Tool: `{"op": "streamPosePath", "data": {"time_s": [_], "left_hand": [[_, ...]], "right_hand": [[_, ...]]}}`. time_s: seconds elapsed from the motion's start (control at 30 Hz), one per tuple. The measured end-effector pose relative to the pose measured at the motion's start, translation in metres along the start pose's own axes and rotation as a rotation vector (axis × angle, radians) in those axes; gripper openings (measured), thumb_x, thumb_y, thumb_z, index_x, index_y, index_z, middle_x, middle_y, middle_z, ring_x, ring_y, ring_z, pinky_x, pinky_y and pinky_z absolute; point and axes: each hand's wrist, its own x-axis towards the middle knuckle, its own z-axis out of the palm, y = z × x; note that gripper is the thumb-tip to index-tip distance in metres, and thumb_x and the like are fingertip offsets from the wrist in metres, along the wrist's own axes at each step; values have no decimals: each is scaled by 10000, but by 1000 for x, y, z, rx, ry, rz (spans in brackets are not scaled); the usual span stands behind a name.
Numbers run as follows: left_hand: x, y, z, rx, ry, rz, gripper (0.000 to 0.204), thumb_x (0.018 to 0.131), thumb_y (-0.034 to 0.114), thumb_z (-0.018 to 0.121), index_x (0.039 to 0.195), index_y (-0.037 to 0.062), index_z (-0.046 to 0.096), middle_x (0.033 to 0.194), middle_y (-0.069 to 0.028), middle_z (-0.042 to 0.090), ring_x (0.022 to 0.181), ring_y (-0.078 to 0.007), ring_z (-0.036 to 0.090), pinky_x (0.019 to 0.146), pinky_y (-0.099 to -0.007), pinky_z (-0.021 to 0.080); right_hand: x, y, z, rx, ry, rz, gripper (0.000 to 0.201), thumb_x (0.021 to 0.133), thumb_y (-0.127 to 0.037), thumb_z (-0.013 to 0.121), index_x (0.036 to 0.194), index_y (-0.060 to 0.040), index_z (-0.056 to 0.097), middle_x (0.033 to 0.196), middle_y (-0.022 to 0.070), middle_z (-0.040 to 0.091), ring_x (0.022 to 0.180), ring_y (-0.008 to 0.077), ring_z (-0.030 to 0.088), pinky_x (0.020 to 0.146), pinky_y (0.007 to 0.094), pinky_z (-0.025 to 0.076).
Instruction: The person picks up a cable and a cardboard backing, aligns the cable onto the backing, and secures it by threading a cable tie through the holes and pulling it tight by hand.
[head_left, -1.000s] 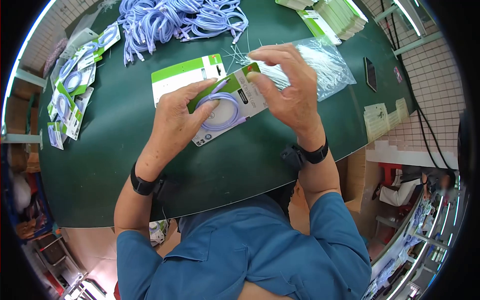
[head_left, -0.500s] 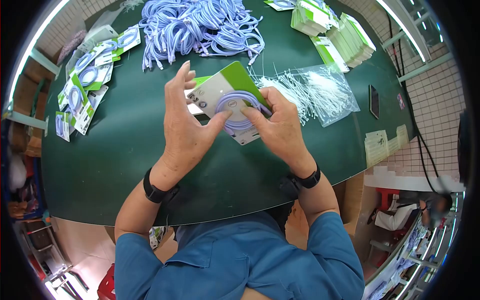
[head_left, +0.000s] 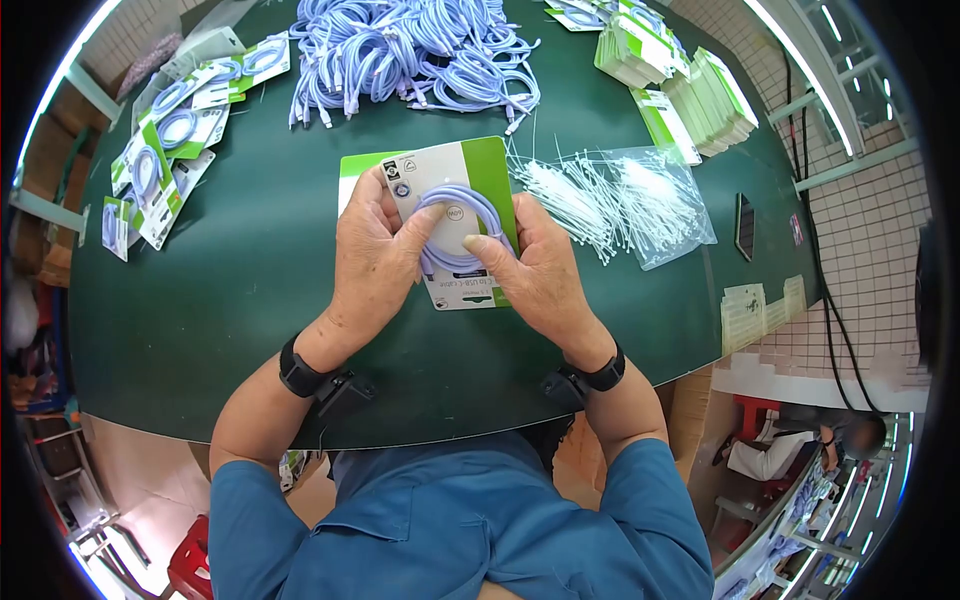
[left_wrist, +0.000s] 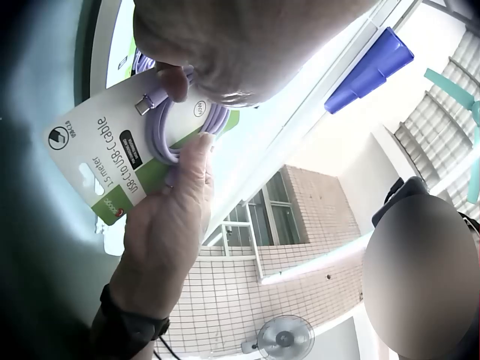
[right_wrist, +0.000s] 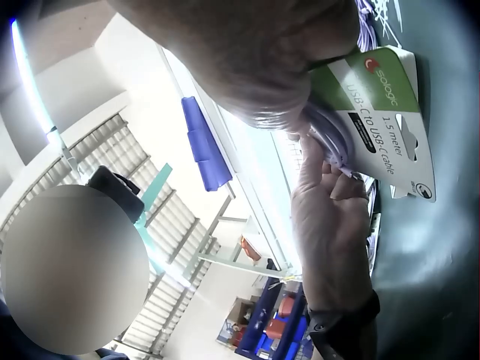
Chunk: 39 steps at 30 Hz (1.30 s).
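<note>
A white and green cardboard packaging card (head_left: 455, 217), printed for a USB-C cable, is held above the table between both hands, its hang hole toward the body. On its face lies a coiled lilac cable (head_left: 462, 190), a USB-C plug (left_wrist: 146, 105) showing in the left wrist view. My left hand (head_left: 372, 255) grips the card's left side, thumb on the coil and other fingers partly hidden at the edge. The right hand (head_left: 545, 270) holds the opposite side, thumb pressed on the front inside the coil. Behind them, another green and white card (head_left: 358, 170) lies partly hidden on the table.
A heap of lilac cables (head_left: 410, 60) lies at the back. White cable ties (head_left: 575, 205) spill beside a plastic bag (head_left: 700, 215). Stacked cards (head_left: 710, 105) stand back right, near a phone (head_left: 745, 225). Carded cables (head_left: 150, 180) pile up at left on the green table (head_left: 200, 330).
The card has turned round, its hang hole now toward the body. My right hand, earlier raised at its corner, now grips its right side; the left hand has taken hold of the left side again.
</note>
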Motion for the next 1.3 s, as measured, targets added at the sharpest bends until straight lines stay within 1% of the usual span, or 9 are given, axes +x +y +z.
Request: {"op": "streamPosePath", "data": {"time_s": [0.17, 0.3, 0.43, 0.53, 0.57, 0.67, 0.8, 1.1, 1.3], "left_hand": [[1, 3, -4, -4, -21, -2, 307, 971, 49, 713, 1223, -37, 561, 1027, -122, 756, 704, -57, 675, 489, -202, 506], [5, 9, -6, -91, -100, -74, 278, 975, 61, 716, 1205, -46, 602, 1051, -128, 751, 720, -70, 683, 475, -209, 522], [5, 9, -7, -221, -128, -166, 274, 978, 54, 715, 1210, -59, 623, 1084, -137, 748, 781, -104, 713, 508, -217, 574], [1, 8, 0, -57, -144, -70, 298, 985, 50, 710, 1240, -68, 611, 1100, -145, 747, 850, -141, 735, 563, -231, 618], [1, 8, 0, -53, -153, -75, 298, 985, 50, 710, 1240, -68, 611, 1100, -145, 747, 850, -141, 735, 563, -231, 618], [0, 6, 1, -58, -170, -73, 286, 993, 44, 701, 1236, -72, 602, 1109, -144, 746, 878, -155, 742, 589, -242, 633], [0, 4, 1, -41, -172, -63, 296, 996, 50, 702, 1239, -75, 590, 1111, -150, 745, 879, -154, 742, 588, -240, 631], [-5, 6, 2, 33, -187, -58, 302, 996, 46, 701, 1244, -80, 582, 1109, -156, 745, 847, -148, 742, 575, -235, 621], [2, 6, -2, -24, -167, -64, 334, 991, 71, 716, 1254, -83, 581, 1097, -152, 745, 825, -153, 740, 567, -243, 618]], "right_hand": [[1, 2, 1, 21, 22, -2, 311, 974, -196, 760, 1156, 10, 613, 957, 59, 688, 835, 89, 613, 746, 275, 537], [3, 7, -2, 9, -6, 2, 313, 981, -209, 755, 1159, 7, 615, 933, 56, 674, 818, 83, 600, 729, 287, 531], [5, 9, 1, 7, -21, 31, 376, 929, -172, 803, 1215, -13, 617, 924, 47, 674, 803, 110, 610, 700, 298, 523], [13, 2, 8, -332, 519, -448, 411, 823, -108, 869, 1177, -44, 670, 912, 51, 683, 782, 178, 634, 675, 322, 523], [12, 3, 7, -331, 528, -440, 411, 823, -108, 869, 1177, -44, 670, 912, 51, 683, 782, 178, 634, 675, 322, 523], [10, 8, -1, -625, 430, -685, 403, 726, -61, 896, 1091, -67, 724, 908, 58, 681, 775, 252, 638, 662, 349, 525], [8, 9, 3, -578, 454, -654, 312, 714, -44, 882, 990, -54, 738, 898, 70, 670, 765, 269, 629, 658, 373, 523], [7, 12, 5, -732, 444, -742, 334, 726, -7, 855, 1029, -16, 713, 896, 77, 679, 752, 268, 621, 628, 374, 511], [19, 10, -11, -401, 407, -638, 307, 764, -3, 839, 1044, -27, 716, 911, 89, 697, 789, 237, 660, 627, 345, 528]]}}
